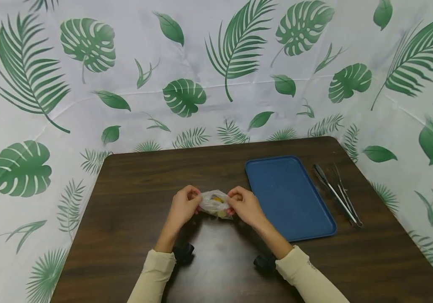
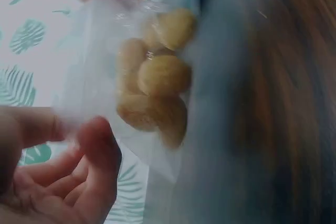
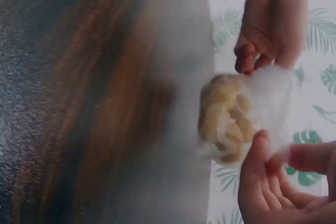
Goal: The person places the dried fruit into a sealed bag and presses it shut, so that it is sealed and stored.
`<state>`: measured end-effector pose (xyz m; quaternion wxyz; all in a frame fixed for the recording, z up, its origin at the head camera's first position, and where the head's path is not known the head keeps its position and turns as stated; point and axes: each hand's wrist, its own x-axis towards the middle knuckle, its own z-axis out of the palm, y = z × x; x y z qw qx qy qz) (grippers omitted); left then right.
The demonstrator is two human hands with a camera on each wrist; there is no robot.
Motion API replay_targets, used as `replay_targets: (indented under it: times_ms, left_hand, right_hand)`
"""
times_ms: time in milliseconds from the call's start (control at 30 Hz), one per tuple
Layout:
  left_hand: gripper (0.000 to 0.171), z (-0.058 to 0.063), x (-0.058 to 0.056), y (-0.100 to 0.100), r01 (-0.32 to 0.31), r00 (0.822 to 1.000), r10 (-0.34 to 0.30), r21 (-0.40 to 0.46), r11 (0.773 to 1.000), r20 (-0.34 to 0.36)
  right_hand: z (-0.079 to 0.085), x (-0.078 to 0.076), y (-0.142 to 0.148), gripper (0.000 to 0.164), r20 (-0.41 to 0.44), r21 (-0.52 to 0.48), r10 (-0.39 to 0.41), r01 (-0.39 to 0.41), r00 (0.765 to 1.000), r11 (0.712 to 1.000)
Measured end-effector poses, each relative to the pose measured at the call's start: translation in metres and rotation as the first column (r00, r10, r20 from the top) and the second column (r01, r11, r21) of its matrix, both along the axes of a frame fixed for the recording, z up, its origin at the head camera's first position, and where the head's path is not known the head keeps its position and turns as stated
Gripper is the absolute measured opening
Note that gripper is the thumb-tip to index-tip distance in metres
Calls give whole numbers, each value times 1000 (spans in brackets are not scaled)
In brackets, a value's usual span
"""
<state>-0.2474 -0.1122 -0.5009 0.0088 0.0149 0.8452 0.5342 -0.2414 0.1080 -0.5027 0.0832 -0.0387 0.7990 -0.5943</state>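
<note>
Between my hands is a clear plastic bag point(image 1: 213, 203) with several round, yellow-brown pieces point(image 2: 165, 76) of food inside; their exact kind I cannot tell. My left hand point(image 1: 184, 205) pinches the bag's upper edge on the left between thumb and fingers. On the opposite side my right hand point(image 1: 246, 205) pinches the same edge. The bag's mouth looks spread between them in the head view. In the right wrist view the pieces point(image 3: 226, 116) sit low in the bag, against its bottom. Both wrist views are partly blurred.
A blue tray point(image 1: 288, 198) lies just right of my right hand on the dark wooden table point(image 1: 137, 176). Beyond it are metal tongs point(image 1: 335, 193) and a whisk-like wire utensil point(image 1: 345, 189). A leaf-patterned cloth point(image 1: 125, 50) hangs behind the table.
</note>
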Motion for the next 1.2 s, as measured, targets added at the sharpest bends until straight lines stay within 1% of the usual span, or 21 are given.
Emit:
replay_targets:
  times_ms: [67, 100, 167, 200, 267, 333, 367, 400, 433, 467, 533, 600, 633, 767, 833, 867, 933, 967, 1067, 1133, 1200]
  left_hand:
    - [21, 3, -1, -2, 35, 995, -48, 158, 987, 83]
    - [26, 5, -1, -3, 41, 992, -65, 207, 977, 107]
    - [31, 6, -1, -2, 40, 989, -72, 238, 971, 126]
    - [31, 6, -2, -1, 34, 992, -58, 202, 979, 115]
    - [26, 6, -2, 2, -7, 999, 4, 48, 999, 49]
    - [21, 5, -2, 5, -66, 998, 62, -114, 991, -32]
    - [20, 5, -1, 5, -93, 995, 84, -164, 982, -62]
    - [19, 5, -1, 5, -108, 993, 96, -176, 979, -73]
    - [17, 5, -1, 4, -104, 993, 95, -146, 984, -70]
    - [16, 5, -1, 3, -88, 995, 84, -79, 993, -50]
    - [15, 8, -1, -1, -49, 999, 48, 103, 993, 18]
    - [18, 11, -1, -6, -19, 997, -4, 273, 962, 82]
    - [20, 12, -1, -9, 0, 995, -33, 329, 944, 97]
    - [32, 15, -3, -19, 119, 978, -179, 421, 899, 106]
    - [36, 14, -3, -23, 180, 967, -239, 425, 887, 89]
    - [37, 14, -3, -24, 203, 965, -253, 408, 890, 73]
    - [34, 15, -2, -24, 210, 970, -239, 357, 910, 39]
    - [31, 15, -2, -22, 197, 977, -213, 330, 923, 14]
    - [22, 17, -1, -16, 129, 992, -124, 309, 942, -34]
    - [21, 20, 0, -12, 82, 997, -76, 353, 932, -30]
    - [22, 24, 1, -9, 38, 999, -37, 407, 913, -11]
  right_hand:
    - [3, -1, 3, 26, 45, -53, 50, -47, 998, 997]
    - [4, -1, 4, 32, 68, -72, 68, -63, 995, 995]
    - [7, -2, 6, 41, 103, -91, 95, -86, 990, 992]
    - [8, -2, 6, 44, 110, -91, 103, -93, 989, 991]
    - [8, -2, 5, 46, 105, -79, 114, -106, 988, 991]
    - [9, -2, 3, 43, 90, -73, 112, -106, 990, 992]
    - [8, -2, 2, 40, 82, -82, 104, -97, 991, 992]
    - [8, -2, 2, 38, 78, -97, 94, -86, 993, 992]
    - [7, -2, 3, 36, 73, -117, 81, -72, 994, 990]
    - [7, -2, 3, 33, 70, -138, 65, -55, 995, 989]
    - [7, -2, 4, 27, 67, -184, 32, -19, 997, 983]
    - [8, -3, 4, 22, 49, -216, 2, 9, 999, 976]
    - [9, -3, 4, 20, 32, -220, -13, 19, 999, 975]
    - [12, -4, 3, 16, -25, -248, -81, 73, 996, 966]
    - [13, -4, 3, 16, -38, -259, -111, 97, 993, 961]
    - [13, -5, 3, 15, -39, -266, -122, 107, 992, 958]
    - [14, -5, 5, 16, -45, -266, -136, 119, 990, 957]
    - [14, -5, 7, 16, -50, -266, -136, 118, 989, 957]
    - [14, -5, 13, 20, -75, -263, -114, 90, 991, 961]
    - [13, -4, 17, 24, -99, -279, -90, 59, 991, 958]
    - [12, -3, 22, 29, -114, -266, -65, 32, 991, 963]
